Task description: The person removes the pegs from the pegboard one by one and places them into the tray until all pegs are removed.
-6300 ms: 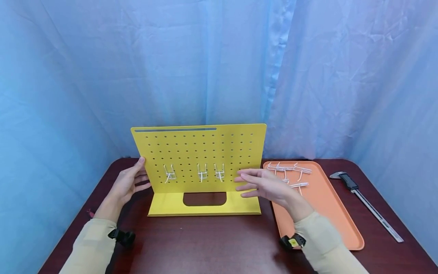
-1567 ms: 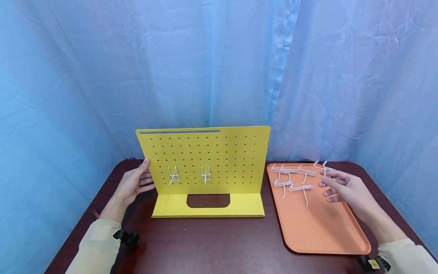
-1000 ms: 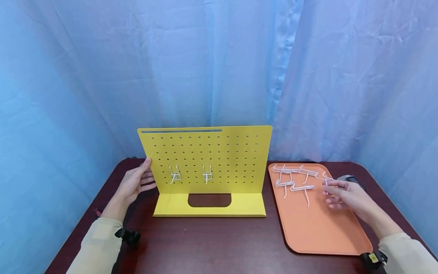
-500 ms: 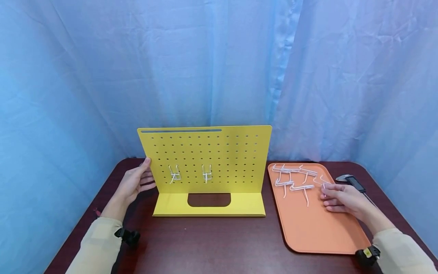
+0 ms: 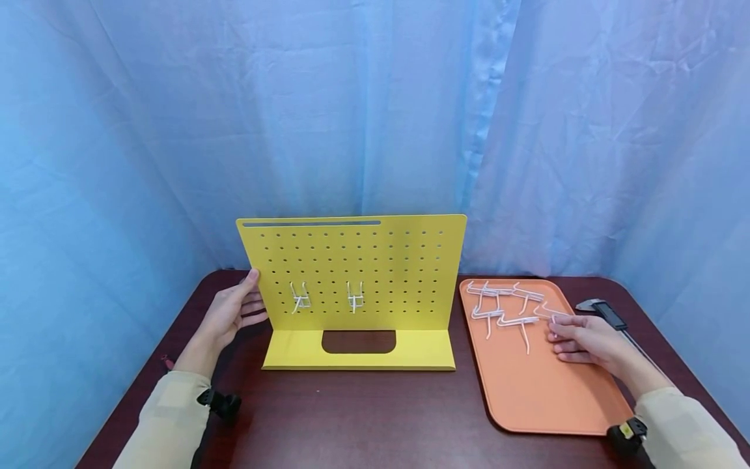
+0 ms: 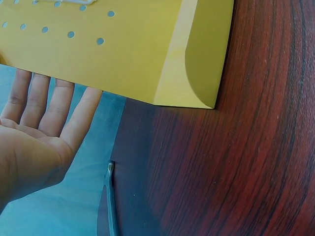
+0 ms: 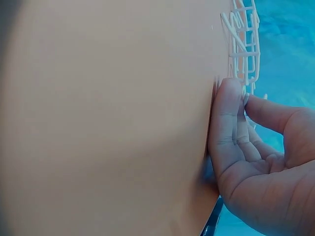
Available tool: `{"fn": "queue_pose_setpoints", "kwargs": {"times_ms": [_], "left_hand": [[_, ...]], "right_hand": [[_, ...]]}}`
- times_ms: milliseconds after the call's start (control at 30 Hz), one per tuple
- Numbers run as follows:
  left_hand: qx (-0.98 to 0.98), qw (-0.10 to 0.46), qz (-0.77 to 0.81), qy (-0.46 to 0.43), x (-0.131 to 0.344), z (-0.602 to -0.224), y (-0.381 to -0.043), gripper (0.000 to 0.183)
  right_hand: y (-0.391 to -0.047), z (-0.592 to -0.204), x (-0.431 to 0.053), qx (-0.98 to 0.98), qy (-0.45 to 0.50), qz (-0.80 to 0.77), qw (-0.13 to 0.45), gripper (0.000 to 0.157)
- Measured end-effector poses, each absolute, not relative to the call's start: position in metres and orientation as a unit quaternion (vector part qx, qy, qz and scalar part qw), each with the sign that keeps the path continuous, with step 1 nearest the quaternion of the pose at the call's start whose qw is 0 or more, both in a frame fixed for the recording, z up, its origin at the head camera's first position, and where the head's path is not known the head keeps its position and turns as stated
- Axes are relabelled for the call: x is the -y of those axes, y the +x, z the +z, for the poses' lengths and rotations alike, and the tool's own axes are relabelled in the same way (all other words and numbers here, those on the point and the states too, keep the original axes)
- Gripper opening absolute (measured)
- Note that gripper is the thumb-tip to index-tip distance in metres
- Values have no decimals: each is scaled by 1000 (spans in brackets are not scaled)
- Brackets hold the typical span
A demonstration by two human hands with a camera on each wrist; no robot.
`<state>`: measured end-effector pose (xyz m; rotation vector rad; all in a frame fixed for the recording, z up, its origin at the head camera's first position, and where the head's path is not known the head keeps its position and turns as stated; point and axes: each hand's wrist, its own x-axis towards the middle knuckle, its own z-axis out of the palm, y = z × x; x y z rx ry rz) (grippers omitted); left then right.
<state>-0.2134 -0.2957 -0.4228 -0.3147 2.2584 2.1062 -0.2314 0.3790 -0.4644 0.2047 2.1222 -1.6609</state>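
A yellow pegboard stands upright on its folded base. My left hand grips its left edge, thumb at the front and fingers behind. Two white wire hooks hang low on the board, one hook near the left and another hook near the middle. On the right, my right hand is low over the orange tray, pinching a white pegboard hook between thumb and forefinger. Beside it, several similar hooks lie at the tray's far end. The right wrist view shows the pinching fingertips.
Right of the tray lies a digital caliper, partly covered by the right hand and forearm. A small reddish object sits by the left forearm. Blue curtains rise behind the dark wooden table.
A third hook left the pegboard between the oldest frame and 1.6 s ago. Since then my right hand has lowered a hook toward the other hooks on the tray. The left hand keeps its grip.
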Motion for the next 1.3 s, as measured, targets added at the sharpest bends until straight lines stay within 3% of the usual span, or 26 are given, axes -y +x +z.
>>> {"fn": "queue_pose_setpoints", "kwargs": {"times_ms": [500, 967, 1300], "left_hand": [[-727, 16, 680, -99, 295, -423, -214, 76], [-724, 19, 683, -100, 295, -422, -214, 76], [-725, 19, 682, -95, 296, -422, -214, 76]], "right_hand": [[-231, -464, -378, -777, 78, -586, 217, 46], [-225, -455, -376, -783, 92, -574, 219, 67], [-222, -454, -379, -792, 90, -567, 208, 61]]}}
